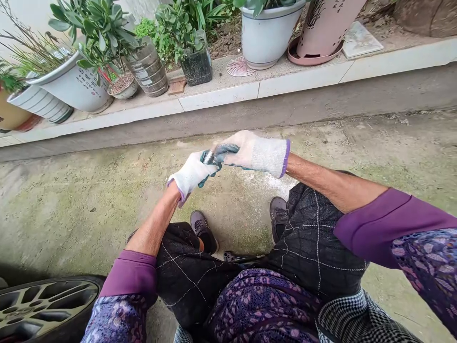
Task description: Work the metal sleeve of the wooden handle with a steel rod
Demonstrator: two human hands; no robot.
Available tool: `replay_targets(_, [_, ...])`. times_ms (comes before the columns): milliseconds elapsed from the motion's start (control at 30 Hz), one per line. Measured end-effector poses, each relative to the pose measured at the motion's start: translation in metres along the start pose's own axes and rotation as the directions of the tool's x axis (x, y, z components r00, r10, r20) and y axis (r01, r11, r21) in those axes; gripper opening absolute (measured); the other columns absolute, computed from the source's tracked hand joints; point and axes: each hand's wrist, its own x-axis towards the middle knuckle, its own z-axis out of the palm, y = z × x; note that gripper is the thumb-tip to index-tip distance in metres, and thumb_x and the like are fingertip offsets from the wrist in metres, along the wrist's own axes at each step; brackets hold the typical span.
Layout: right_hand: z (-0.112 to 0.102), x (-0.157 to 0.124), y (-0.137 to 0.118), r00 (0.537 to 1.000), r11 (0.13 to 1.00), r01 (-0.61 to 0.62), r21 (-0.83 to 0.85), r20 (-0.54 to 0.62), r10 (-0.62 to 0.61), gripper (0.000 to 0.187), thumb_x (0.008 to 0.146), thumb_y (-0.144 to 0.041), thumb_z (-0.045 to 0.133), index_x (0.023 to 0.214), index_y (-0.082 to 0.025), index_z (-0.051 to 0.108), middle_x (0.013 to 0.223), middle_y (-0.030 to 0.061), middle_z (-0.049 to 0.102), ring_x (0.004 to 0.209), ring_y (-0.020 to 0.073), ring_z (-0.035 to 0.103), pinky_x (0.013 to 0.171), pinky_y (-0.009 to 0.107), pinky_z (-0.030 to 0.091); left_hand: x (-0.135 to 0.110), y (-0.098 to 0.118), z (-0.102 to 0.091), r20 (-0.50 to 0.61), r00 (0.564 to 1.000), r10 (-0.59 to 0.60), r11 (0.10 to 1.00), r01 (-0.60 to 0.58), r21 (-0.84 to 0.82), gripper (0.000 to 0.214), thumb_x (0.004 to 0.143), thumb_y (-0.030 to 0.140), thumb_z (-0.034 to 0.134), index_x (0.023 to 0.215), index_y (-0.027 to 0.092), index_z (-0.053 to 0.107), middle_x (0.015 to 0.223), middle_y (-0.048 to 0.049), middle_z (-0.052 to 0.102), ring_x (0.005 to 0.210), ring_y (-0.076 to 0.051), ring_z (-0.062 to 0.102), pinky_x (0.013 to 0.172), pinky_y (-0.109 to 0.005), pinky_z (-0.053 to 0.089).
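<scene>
In the head view, my left hand [195, 172], in a white glove with a teal palm, is closed around a small shiny metal piece with a ribbed surface [208, 157]. Only the upper part of that piece shows between the fingers. Right beside it, my right hand [246, 151] wears a matching glove with a purple cuff. Its grey-stained fingers are curled shut and meet the metal piece's right side. What lies inside the right fingers is hidden. Both hands are held together over the concrete floor, in front of my knees.
A white-tiled ledge [221, 97] runs across the back, carrying several potted plants, among them a white pot [269, 38] and a pink planter [321, 28]. A car wheel [46, 309] lies at lower left. Between my shoes is a dark object [230, 256] on the concrete floor [89, 205].
</scene>
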Motion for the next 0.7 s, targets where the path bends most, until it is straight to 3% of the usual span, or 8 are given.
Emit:
replay_targets(67, [-0.003,0.003,0.002,0.999,0.988,0.046,-0.147,-0.008,-0.047,0.014,0.079,-0.019,0.058,0.077,-0.015,0.071,0.064,-0.0018,0.06,0.061,0.0098,0.046,0.058,0.025,0.035,0.001,0.001,0.007,0.01,1.0,-0.007,0.995,0.006,0.099,0.014,0.064,0.017,0.071,0.077,0.016,0.064,0.054,0.0019,0.055,0.04,-0.006,0.04,0.036,-0.019,0.028])
replay_targets(167, [-0.009,0.012,0.011,1.0,0.96,-0.009,-0.28,0.006,0.011,0.013,0.077,-0.016,0.059,0.075,-0.016,0.072,0.067,0.0001,0.064,0.063,0.0112,0.049,0.06,0.027,0.035,-0.002,0.003,0.012,0.067,0.998,-0.02,0.976,0.005,0.219,0.016,0.062,0.015,0.072,0.077,0.016,0.067,0.051,0.002,0.053,0.04,-0.007,0.041,0.037,-0.018,0.027])
replay_targets(300, [-0.011,0.021,0.027,0.99,0.981,-0.112,-0.161,0.062,0.123,0.013,0.074,-0.017,0.06,0.078,-0.016,0.073,0.071,0.001,0.066,0.063,0.0114,0.051,0.059,0.027,0.036,-0.013,0.008,0.009,0.28,0.96,-0.014,0.951,-0.073,0.299,0.02,0.066,0.02,0.069,0.085,0.015,0.071,0.056,0.0023,0.055,0.041,-0.007,0.041,0.036,-0.018,0.027])
replay_targets(400, [-0.006,0.02,0.032,0.989,0.992,-0.122,-0.014,0.087,0.123,0.014,0.075,-0.021,0.059,0.08,-0.015,0.071,0.069,-0.0001,0.064,0.06,0.0099,0.048,0.057,0.026,0.035,-0.023,0.013,0.003,0.352,0.935,0.042,0.972,-0.12,0.204,0.026,0.07,0.025,0.068,0.094,0.016,0.072,0.062,0.0027,0.057,0.043,-0.006,0.042,0.036,-0.016,0.028])
replay_targets(567, [0.001,0.01,0.026,0.984,0.985,-0.17,0.03,0.055,0.168,0.01,0.077,-0.019,0.057,0.075,-0.014,0.065,0.058,-0.002,0.053,0.051,0.0082,0.041,0.051,0.025,0.031,-0.034,0.019,-0.006,0.258,0.963,0.075,0.997,-0.075,-0.011,0.029,0.072,0.029,0.07,0.096,0.014,0.07,0.061,0.0038,0.052,0.042,-0.003,0.037,0.035,-0.015,0.029])
replay_targets(633, [0.003,0.009,0.025,0.986,0.983,-0.167,0.076,0.029,0.165,0.008,0.074,-0.017,0.057,0.074,-0.014,0.064,0.06,-0.0014,0.054,0.053,0.0082,0.041,0.051,0.025,0.031,-0.035,0.019,-0.003,0.31,0.947,0.079,0.995,-0.058,-0.076,0.03,0.072,0.032,0.071,0.096,0.013,0.07,0.059,0.0045,0.051,0.04,-0.003,0.036,0.035,-0.015,0.028])
replay_targets(700, [0.007,0.009,0.026,0.991,0.982,-0.129,0.14,0.052,0.123,0.007,0.07,-0.016,0.056,0.072,-0.015,0.063,0.064,-0.0004,0.056,0.057,0.0092,0.043,0.054,0.025,0.033,-0.035,0.018,0.008,0.427,0.899,0.099,0.99,-0.047,-0.132,0.032,0.071,0.034,0.072,0.095,0.014,0.069,0.058,0.0047,0.051,0.04,-0.003,0.037,0.035,-0.016,0.028])
